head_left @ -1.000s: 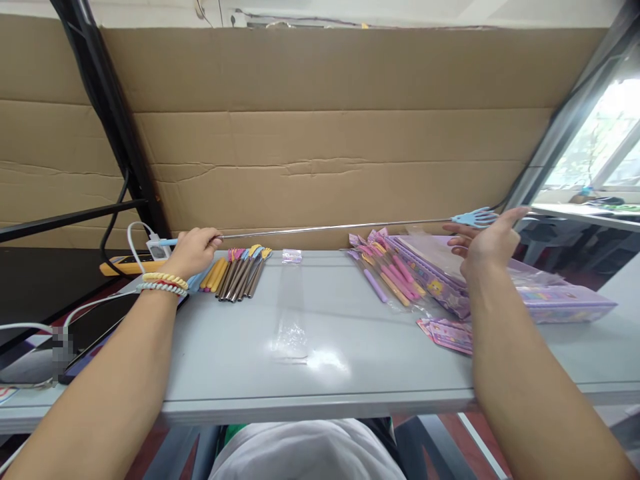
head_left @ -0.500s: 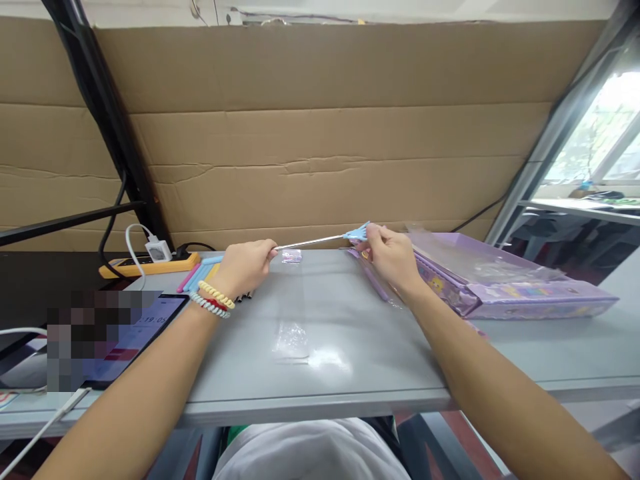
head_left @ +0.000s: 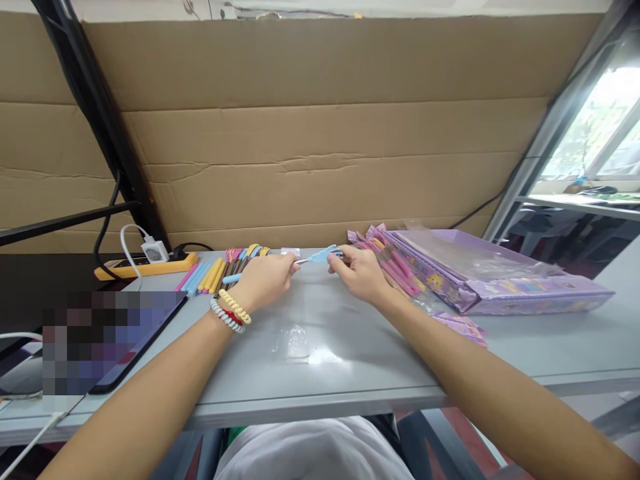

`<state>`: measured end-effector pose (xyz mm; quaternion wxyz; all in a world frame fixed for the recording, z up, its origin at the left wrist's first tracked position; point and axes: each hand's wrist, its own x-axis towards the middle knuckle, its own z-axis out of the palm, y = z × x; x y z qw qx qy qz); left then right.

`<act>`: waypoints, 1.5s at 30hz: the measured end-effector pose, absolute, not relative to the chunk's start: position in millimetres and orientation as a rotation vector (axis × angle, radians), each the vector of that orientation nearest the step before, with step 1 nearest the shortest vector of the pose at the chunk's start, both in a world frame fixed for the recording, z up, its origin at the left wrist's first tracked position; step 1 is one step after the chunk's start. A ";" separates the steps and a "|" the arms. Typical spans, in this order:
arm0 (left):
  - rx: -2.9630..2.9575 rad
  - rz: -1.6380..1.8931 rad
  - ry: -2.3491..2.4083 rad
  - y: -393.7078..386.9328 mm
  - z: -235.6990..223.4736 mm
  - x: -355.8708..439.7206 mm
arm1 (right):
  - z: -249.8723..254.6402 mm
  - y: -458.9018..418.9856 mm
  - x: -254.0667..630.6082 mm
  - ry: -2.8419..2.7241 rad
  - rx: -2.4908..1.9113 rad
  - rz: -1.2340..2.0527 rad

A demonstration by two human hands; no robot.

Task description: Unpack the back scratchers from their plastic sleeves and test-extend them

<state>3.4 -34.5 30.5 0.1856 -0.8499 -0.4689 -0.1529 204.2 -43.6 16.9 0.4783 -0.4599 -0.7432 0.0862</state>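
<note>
My left hand (head_left: pixel 265 280) is closed round the handle of a telescopic back scratcher (head_left: pixel 317 257), its light blue grip end poking out near my wrist. My right hand (head_left: pixel 361 272) pinches the scratcher's blue hand-shaped head. The metal rod between the hands is pushed almost fully in, so the hands are close together above the grey table (head_left: pixel 350 347). A row of collapsed scratchers (head_left: pixel 220 272) with pink, blue and yellow handles lies just left of my left hand.
A clear plastic sleeve (head_left: pixel 295 333) lies on the table in front of me. Packaged scratchers (head_left: pixel 395 263) and an open purple box (head_left: pixel 480 280) sit to the right. A phone (head_left: pixel 135 333), a yellow power strip (head_left: pixel 145 269) with charger, and a cardboard wall (head_left: pixel 320 133) stand left and behind.
The scratcher was stretched out long with my hands far apart; my right hand pushed its head leftward, collapsing the rod, and both hands now meet near the table's middle.
</note>
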 end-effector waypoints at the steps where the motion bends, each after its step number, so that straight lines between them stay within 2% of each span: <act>1: -2.426 -0.464 -1.300 -35.4 30.4 5.1 | 17.8 -43.3 205.6 -1.794 -1.109 0.266; 7: -2.561 -0.779 -1.206 -38.9 36.0 6.3 | 23.3 -36.1 220.8 -1.545 -0.975 0.497; 12: -2.555 -0.793 -1.261 -35.9 34.4 4.2 | 25.9 -33.6 223.3 -1.361 -0.868 0.690; 19: -2.846 -0.926 -0.988 -44.5 16.5 25.4 | 16.3 -44.7 210.8 -1.915 -0.885 0.925; 23: -2.975 -1.014 -0.852 -49.3 15.1 27.7 | 11.1 -44.3 208.0 -2.024 -0.946 0.870; 30: -2.965 -0.973 -0.933 -48.9 17.6 23.4 | 22.9 -57.0 202.9 -2.062 -0.960 0.744; 39: -3.115 -1.040 -0.727 -42.2 14.0 22.0 | 29.5 -63.6 205.5 -2.229 -1.266 0.473; 45: -2.971 -1.012 -0.695 -37.7 11.5 22.5 | 30.9 -68.9 199.9 -2.210 -1.044 0.451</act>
